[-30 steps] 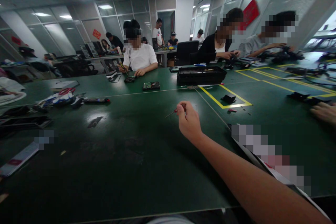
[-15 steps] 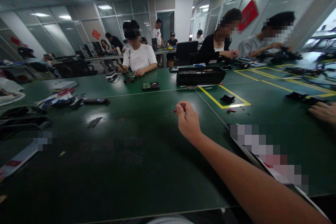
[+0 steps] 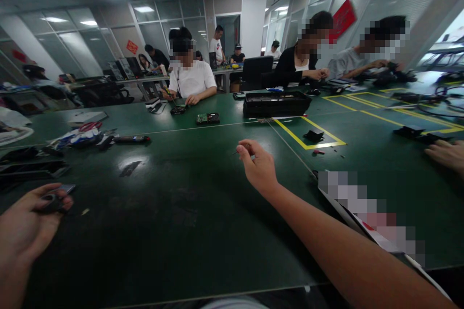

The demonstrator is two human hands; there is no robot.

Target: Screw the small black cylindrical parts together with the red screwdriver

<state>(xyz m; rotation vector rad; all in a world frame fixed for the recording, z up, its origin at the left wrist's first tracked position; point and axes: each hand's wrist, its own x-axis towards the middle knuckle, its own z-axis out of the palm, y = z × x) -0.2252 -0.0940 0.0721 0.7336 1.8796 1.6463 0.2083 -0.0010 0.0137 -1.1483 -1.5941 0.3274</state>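
Observation:
At the left, my left hand [image 3: 36,215] is closed on a small dark object [image 3: 51,203], held above the green table [image 3: 145,251]; its exact kind is unclear. My right hand [image 3: 258,166] is raised over the middle of the table, its fingers curled round a thin screwdriver [image 3: 248,146]. Only a bit of the dark red handle and a short piece of shaft show. Partly behind my left hand lies a flat pale object [image 3: 68,188].
A black tray [image 3: 277,105] and a green circuit-board device [image 3: 208,118] stand farther back. Tools and gloves [image 3: 81,137] lie at the left. A white board [image 3: 348,210] is beside my right forearm. Another person's hand [image 3: 445,154] rests at the right edge.
My left hand has come into view from the left with the small dark object. My right hand has turned slightly, and less of the screwdriver shows.

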